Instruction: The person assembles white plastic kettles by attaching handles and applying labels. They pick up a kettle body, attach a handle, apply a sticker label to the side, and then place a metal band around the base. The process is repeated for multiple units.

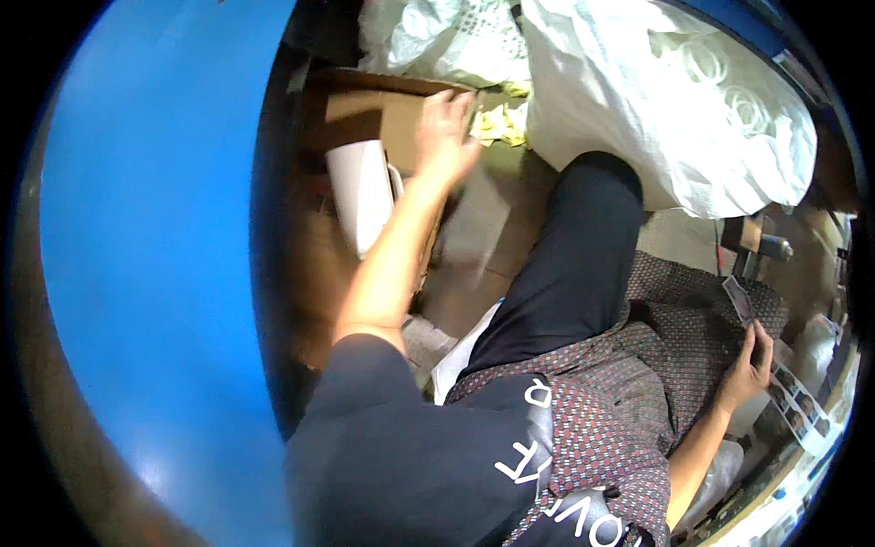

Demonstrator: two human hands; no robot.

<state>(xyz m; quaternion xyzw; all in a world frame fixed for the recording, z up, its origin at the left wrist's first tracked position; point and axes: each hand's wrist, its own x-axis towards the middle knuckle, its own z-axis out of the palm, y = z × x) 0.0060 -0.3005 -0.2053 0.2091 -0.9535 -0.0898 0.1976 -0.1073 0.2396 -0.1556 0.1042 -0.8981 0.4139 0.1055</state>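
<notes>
My left hand reaches forward to the far right corner of an open cardboard box. Its fingers curl over the box's edge there, and the grip is partly hidden. Inside the box, beside my forearm, stands a white curved panel. Out to the right, my right hand pinches a small flat rectangular piece with a pale border and a darker middle. This piece points up and away from the fingertips, above the patterned cloth over my lap.
A large blue surface fills the left side. White sacks stand ahead, the right one holding white rings. Crumpled yellow material lies by the box. A white strip with dark-filled openings sits beside my right hand.
</notes>
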